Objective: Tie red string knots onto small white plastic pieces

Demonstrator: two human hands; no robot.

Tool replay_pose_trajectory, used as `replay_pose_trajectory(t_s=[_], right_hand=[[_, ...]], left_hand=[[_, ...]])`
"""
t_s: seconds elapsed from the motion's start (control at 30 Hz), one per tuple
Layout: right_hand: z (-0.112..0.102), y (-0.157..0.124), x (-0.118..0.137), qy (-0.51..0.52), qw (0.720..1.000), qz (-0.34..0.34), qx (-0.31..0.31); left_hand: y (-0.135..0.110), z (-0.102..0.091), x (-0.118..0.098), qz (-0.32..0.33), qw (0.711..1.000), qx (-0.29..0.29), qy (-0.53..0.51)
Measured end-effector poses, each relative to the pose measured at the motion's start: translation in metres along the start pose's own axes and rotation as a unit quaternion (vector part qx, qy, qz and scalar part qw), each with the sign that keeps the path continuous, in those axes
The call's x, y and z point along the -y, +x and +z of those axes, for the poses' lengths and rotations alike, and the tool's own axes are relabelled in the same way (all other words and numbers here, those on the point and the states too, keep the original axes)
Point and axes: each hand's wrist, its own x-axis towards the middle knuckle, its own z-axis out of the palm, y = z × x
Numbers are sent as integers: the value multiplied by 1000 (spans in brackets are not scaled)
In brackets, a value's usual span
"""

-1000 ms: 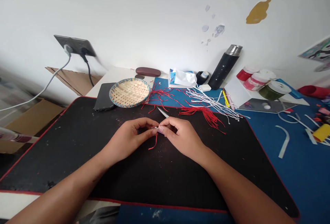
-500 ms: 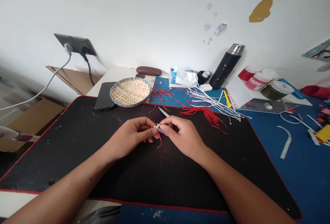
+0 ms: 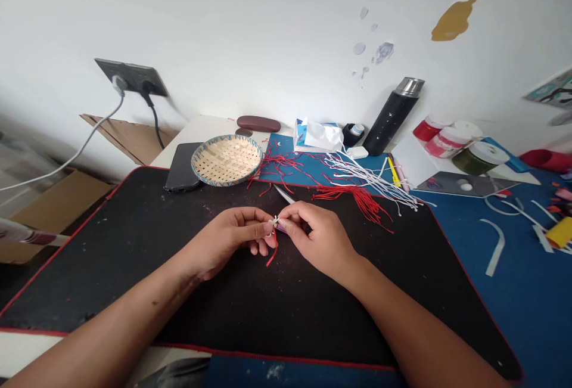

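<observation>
Over the middle of the black mat (image 3: 268,310), my left hand (image 3: 241,230) pinches a small knotted piece of white cord (image 3: 274,221) between thumb and forefinger. A red cord (image 3: 273,254) hangs down from it. My right hand (image 3: 310,230) is closed at the right side of the same knot, its thumb and forefinger pressed together on the cord. The fingertips nearly meet, so much of the knot is hidden. Just behind my right fingers lies a pointed metal blade (image 3: 284,195), its other end covered by the hand.
Behind the hands stand a woven basket (image 3: 227,161), a black phone (image 3: 181,167), red cords (image 3: 357,197), white cords (image 3: 375,179) and a tissue box (image 3: 318,134). A black flask (image 3: 391,120) leans at the back. Spools (image 3: 480,157) sit to the right.
The knot and both sets of fingertips have shifted slightly right. The left fingers have loosened a little below the knot, and the red end now hangs toward the left.
</observation>
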Motion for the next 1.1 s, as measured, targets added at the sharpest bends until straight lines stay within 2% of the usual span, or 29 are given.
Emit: replay_pose_trajectory(t_s=[0.63,0.93,1.03,1.1], right_hand=[[0,-3,0,-89,995,-46,27],[3,-6,0,-151,983,-103,-31],[4,-7,-1,-145,984,-95,-29],[5,-6,-1,-127,990,-67,-10]], left_hand=[[-2,0,-1,-38,999,17,-33],[-3,11,3,-36,998,2,-51],[-3,12,3,-29,998,-2,-53],[-2,12,3,-26,998,-1,-52]])
